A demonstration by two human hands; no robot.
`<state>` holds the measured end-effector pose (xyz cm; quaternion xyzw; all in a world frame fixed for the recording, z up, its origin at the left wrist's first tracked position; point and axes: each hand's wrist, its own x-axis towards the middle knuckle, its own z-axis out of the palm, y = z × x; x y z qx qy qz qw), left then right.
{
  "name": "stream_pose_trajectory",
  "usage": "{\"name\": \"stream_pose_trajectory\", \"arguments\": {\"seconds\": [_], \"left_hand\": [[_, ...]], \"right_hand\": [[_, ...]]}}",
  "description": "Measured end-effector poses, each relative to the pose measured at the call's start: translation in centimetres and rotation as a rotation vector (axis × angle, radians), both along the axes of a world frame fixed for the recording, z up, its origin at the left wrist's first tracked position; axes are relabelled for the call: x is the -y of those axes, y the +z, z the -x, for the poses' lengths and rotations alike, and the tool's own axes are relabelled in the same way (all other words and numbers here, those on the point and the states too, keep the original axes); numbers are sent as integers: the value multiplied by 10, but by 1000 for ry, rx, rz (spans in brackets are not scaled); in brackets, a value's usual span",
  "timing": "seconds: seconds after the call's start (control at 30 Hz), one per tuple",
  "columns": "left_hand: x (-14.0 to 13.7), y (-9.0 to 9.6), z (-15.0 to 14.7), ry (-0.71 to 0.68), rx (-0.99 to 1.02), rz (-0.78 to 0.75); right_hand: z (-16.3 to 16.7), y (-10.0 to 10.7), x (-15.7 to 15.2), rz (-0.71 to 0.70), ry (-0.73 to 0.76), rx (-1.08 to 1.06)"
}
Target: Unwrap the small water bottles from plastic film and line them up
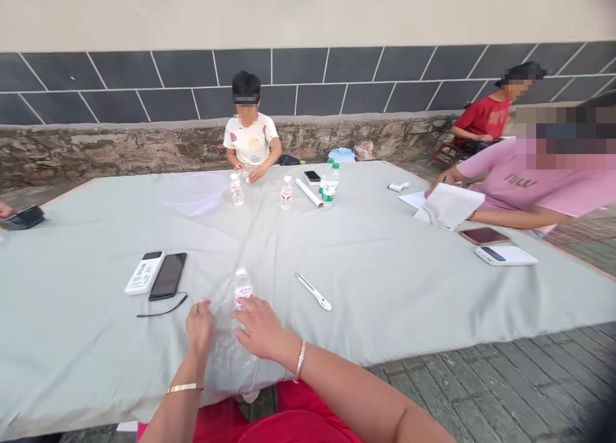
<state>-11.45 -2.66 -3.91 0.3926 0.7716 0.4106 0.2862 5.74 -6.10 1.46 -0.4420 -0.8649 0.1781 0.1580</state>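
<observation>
A small clear plastic bottle with a white cap and a pink-and-white label is in front of me, near my edge of the table. My right hand is curled over its lower part, hiding its base. To the left of the bottle, my left hand is closed in a pinch, with clear plastic film at its fingertips. The film spreads over the cloth between and below my hands; its outline is hard to follow. A white utility knife lies to the right of the bottle.
A white device and black phone lie left. Farther back are a translucent basin, small bottles, a white roll and green-capped bottles. A person sits opposite; another in pink writes at right.
</observation>
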Motion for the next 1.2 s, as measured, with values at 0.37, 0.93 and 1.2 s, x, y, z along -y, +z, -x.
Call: {"name": "stream_pose_trajectory", "arguments": {"seconds": [0.37, 0.93, 1.2], "left_hand": [[-22, -21, 11, -207, -272, 146], [-21, -28, 16, -48, 49, 36], [-21, -31, 16, -2, 62, -6]], "right_hand": [[27, -28, -21, -36, 30, 164], [-6, -15, -44, 221, -350, 152], [-64, -5, -49, 224, -671, 126]]}}
